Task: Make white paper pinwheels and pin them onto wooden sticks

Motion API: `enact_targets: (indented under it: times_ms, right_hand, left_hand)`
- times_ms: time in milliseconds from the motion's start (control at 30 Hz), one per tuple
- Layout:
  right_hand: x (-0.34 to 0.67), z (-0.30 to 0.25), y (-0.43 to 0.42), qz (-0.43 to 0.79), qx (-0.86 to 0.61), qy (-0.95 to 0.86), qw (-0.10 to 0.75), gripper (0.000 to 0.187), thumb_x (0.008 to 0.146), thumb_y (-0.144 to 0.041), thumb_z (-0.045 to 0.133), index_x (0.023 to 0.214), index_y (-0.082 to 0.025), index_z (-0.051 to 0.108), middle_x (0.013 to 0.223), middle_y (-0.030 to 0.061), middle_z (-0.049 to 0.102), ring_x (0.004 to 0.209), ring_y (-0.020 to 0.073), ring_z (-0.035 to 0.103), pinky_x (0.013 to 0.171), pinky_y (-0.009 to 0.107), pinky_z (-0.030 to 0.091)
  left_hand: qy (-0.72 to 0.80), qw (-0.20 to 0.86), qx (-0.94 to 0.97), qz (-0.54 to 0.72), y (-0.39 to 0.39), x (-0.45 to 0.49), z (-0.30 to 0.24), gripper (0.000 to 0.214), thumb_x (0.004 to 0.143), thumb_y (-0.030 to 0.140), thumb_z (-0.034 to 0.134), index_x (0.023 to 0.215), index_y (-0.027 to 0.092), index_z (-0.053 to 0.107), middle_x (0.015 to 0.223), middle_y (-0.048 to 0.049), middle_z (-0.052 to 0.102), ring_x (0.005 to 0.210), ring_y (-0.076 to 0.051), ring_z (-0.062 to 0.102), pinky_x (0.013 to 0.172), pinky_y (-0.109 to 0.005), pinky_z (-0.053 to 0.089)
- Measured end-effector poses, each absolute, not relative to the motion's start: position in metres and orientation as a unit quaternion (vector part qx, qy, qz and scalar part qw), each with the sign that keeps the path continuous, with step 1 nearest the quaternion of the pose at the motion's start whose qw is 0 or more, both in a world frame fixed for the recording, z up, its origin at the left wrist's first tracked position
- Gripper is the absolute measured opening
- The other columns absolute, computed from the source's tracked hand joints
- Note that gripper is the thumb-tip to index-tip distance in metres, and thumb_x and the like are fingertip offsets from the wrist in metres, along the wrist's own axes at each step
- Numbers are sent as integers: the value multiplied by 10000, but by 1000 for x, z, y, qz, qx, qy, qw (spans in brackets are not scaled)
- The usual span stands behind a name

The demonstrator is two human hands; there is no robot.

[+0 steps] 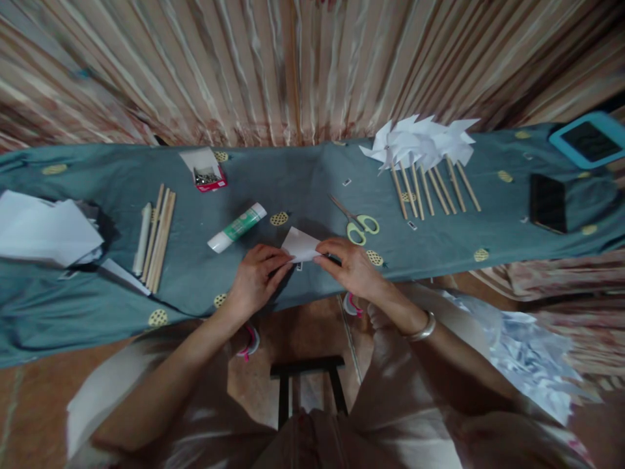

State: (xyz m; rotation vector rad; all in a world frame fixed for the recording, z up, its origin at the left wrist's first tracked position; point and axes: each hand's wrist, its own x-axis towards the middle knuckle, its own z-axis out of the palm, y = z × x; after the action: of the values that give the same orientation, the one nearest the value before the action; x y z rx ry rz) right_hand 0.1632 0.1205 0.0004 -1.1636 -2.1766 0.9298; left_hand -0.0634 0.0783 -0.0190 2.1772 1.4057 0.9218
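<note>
Between my hands is a small folded piece of white paper [301,245], held just above the near edge of the cloth-covered table. My left hand [256,277] pinches its left corner between thumb and fingers. On the opposite corner, the thumb and fingers of my right hand [352,266] are closed in the same way. A green-and-white glue stick [237,228] lies beyond my left hand. Scissors with pale green handles [359,225] rest on the cloth beyond my right hand.
Wooden sticks [160,240] and a stack of white paper [46,228] lie at left. Behind them stands an open box of small metal pins [209,177]. Paper pinwheels on sticks [422,146], a dark phone [547,203] and a blue-framed tablet [588,140] are at right.
</note>
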Motion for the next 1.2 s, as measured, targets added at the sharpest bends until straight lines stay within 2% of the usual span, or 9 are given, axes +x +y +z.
enact_targets:
  times_ms: [133,200,300,400,500,600,700,900,1200]
  right_hand:
    - [162,-2,130,382,-468,-757,247,133,906,-260,585,890,-184,693,858,36,716,782,165,662,741,277,485]
    - [160,-3,134,374,-477,-753,256,124,891,-259,597,867,-185,694,853,35,716,787,167,663,754,281,488]
    - [156,-6,140,350,-471,-761,277,116,873,-249,609,809,-191,687,908,50,721,883,184,670,843,305,493]
    - [154,-8,142,332,-473,-766,280,113,859,-239,614,781,-194,684,972,64,725,947,196,673,903,332,490]
    - [152,-9,144,317,-480,-771,275,118,857,-238,611,775,-201,688,979,64,725,956,200,674,908,343,495]
    - [150,-9,144,308,-479,-775,275,127,863,-232,607,767,-197,683,945,65,720,938,197,671,895,331,498]
    - [148,-10,145,296,-482,-780,268,135,870,-239,607,765,-195,679,907,62,715,915,196,664,886,326,493]
    - [144,-9,145,280,-507,-774,256,122,855,-216,609,751,-196,670,865,52,697,873,192,648,856,316,481]
    - [141,-9,145,273,-525,-762,265,96,822,-199,635,730,-181,661,807,37,666,767,170,619,767,295,473]
  left_hand:
    - [520,210,758,333,81,-64,-19,281,944,360,538,902,184,753,884,-86,711,829,-212,638,778,-351,532]
    - [537,219,747,324,81,-64,-19,294,940,379,536,915,177,749,867,-88,707,819,-219,640,777,-354,532]
    - [564,226,731,310,80,-66,-19,305,930,388,539,1046,174,724,917,-90,717,853,-228,652,817,-371,538]
    - [576,226,724,305,78,-68,-19,382,924,369,552,1249,184,632,986,-83,714,854,-215,662,821,-369,551]
    - [552,164,756,311,73,-67,-18,400,931,305,555,1316,198,575,1138,-116,682,994,-244,656,883,-412,544]
    - [485,72,818,301,65,-58,-17,396,941,194,526,1336,202,547,1335,-155,610,1247,-300,556,1003,-489,479]
    - [432,48,860,267,55,-47,-19,452,952,145,490,1404,160,471,1419,-178,557,1375,-300,459,1090,-508,415]
    - [430,34,872,233,49,-40,-27,503,957,251,525,1416,67,432,1457,-235,501,1419,-331,406,1135,-519,389]
    - [438,50,869,226,50,-42,-31,536,972,284,501,1453,78,388,1477,-236,481,1426,-319,399,1141,-529,387]
